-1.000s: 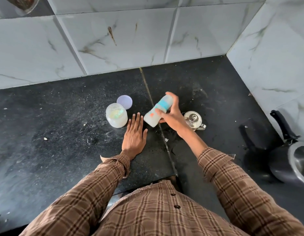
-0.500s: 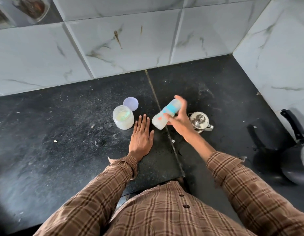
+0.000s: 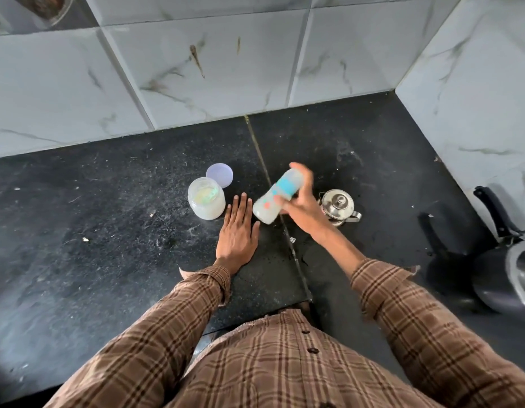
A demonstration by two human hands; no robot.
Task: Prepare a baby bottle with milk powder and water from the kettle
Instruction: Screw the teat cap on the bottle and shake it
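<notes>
left hand (image 3: 237, 235) lying flat on counter (image 3: 108, 245), fingers straight; right hand (image 3: 304, 206) gripping tilted baby bottle (image 3: 277, 195) above counter, base pointing down-left; open powder jar (image 3: 206, 201) just beyond left fingertips; kettle (image 3: 339, 206) sitting behind right hand

The baby bottle (image 3: 277, 195) is smeared by motion blur, so its printed marks cannot be read, and the right hand (image 3: 302, 206) covers its far end. At three o'clock a dark pan (image 3: 508, 260) is cut off by the edge. At eleven o'clock a jar (image 3: 46, 7) is cropped by the top edge, its contents unclear.
</notes>
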